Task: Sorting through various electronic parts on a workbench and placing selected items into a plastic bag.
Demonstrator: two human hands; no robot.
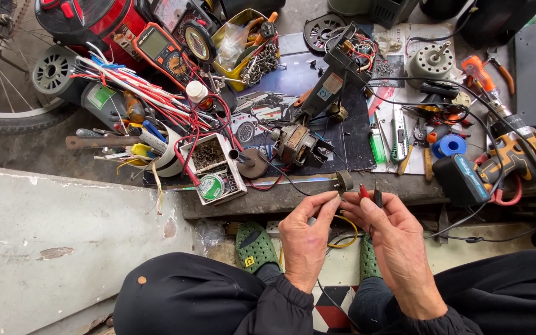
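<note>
The left hand (305, 239) pinches a small dark plug (344, 181) between thumb & fingertips, plug held up at the top of the hand, its flat face turned away toward the bench. The right hand (395, 239) is closed on two meter probes, the red probe (363, 192) & the black probe (378, 197), both gripped near the tips and standing roughly upright. Probes sit just right of the plug, v. near it but apart (can't tell if a tip grazes a pin, too small). So the plug lies left of the probe tips, right hand nearer to closing that gap. A yellow wire (346, 236) loops between the two hands, below them.

Past the hands, on the cluttered workbench (293, 198): a small electric motor (298, 146) w/ black lead running toward the plug, an orange multimeter (161, 49) up left, a cordless drill (516, 155) at right. Green clogs (254, 247) show under the hands.
</note>
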